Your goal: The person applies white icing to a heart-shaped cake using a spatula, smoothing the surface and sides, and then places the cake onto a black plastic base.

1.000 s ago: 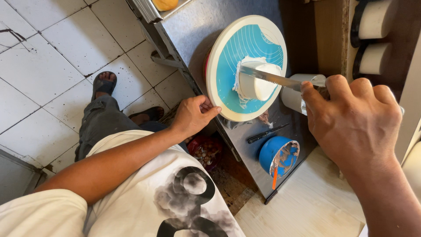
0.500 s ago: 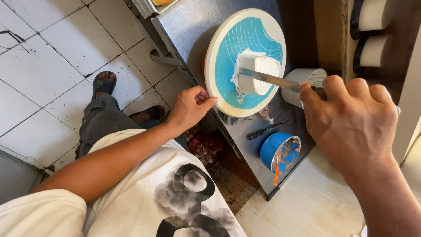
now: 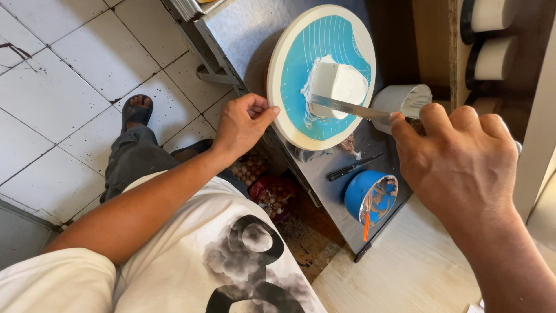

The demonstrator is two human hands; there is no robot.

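Left hand (image 3: 243, 123): fingers curled, thumb and fingertips pinching the near rim of the turntable (image 3: 278, 87); grip is narrow and closed on the edge.
Right hand (image 3: 460, 159): closed in a fist around the handle end of the palette knife (image 3: 347, 108); the handle itself is hidden inside the hand.
Palette knife: long flat metal blade, extends from the right hand leftward, roughly level; its tip touches the near side of the cake (image 3: 339, 82).
Cake: small white-iced block, sits near the centre of the turntable, on the blue mat (image 3: 301, 58); it lies beyond the blade tip, well apart from the right hand and apart from the left hand's pinch point.
Icing: white smears on the blue mat around the base of the cake, mostly on the side toward the left hand.
Turntable: round, pale rim, blue lined mat on top; stands on the metal worktop (image 3: 249, 29).
White cup (image 3: 402, 99): lies just beside the turntable, touching or nearly touching the blade's rear portion; contents show white.
Blue bowl (image 3: 370, 197): on the worktop near the edge, below the right hand; holds brown and white residue and an orange-handled tool (image 3: 366, 223).
Black-handled knife (image 3: 353, 167): lies flat on the worktop between the turntable and the blue bowl.
Floor (image 3: 58, 87): white tiles, the person's sandalled foot (image 3: 136, 110) visible.
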